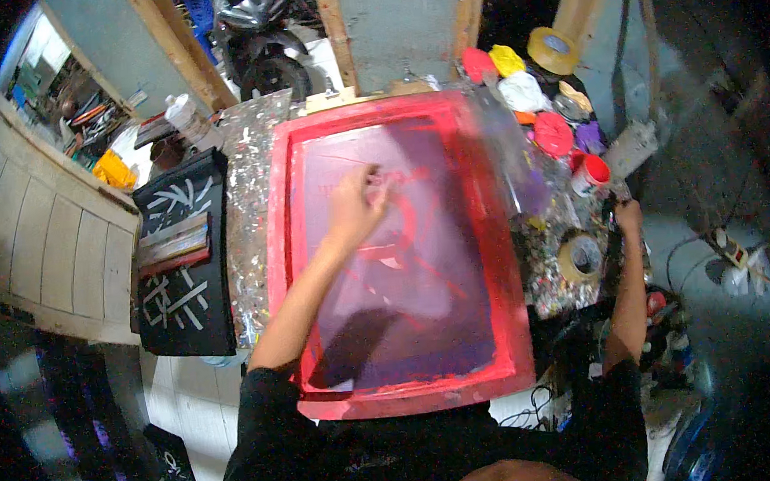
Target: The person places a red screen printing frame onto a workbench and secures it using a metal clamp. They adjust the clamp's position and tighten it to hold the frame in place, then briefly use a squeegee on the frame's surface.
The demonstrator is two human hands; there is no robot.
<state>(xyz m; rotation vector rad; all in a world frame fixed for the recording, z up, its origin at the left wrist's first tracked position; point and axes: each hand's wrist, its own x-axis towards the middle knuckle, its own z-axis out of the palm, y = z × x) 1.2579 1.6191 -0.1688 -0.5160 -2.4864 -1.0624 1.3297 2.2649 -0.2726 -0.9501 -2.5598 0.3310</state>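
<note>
In front of me lies a screen printing frame (pixel 512 321) with a red-smeared border and a purplish mesh. Over the upper middle of the mesh is my left hand (pixel 358 205), its fingers curled in a pinch. Whatever they may hold is too blurred to name. Red smears mark the mesh beside and below that hand. My right hand (pixel 629 218) is closed at the table's right edge, next to a dark object that I cannot make out. A roll of tape (pixel 579 256) lies on the table to its left.
On the left, a wooden-handled squeegee (pixel 175 243) rests on black cloth (pixel 189 327) with white markings. Paint containers, including a red-lidded one (pixel 553 134), crowd the back right beside a yellowish tape roll (pixel 554 51). A motorcycle (pixel 263 41) stands beyond the table.
</note>
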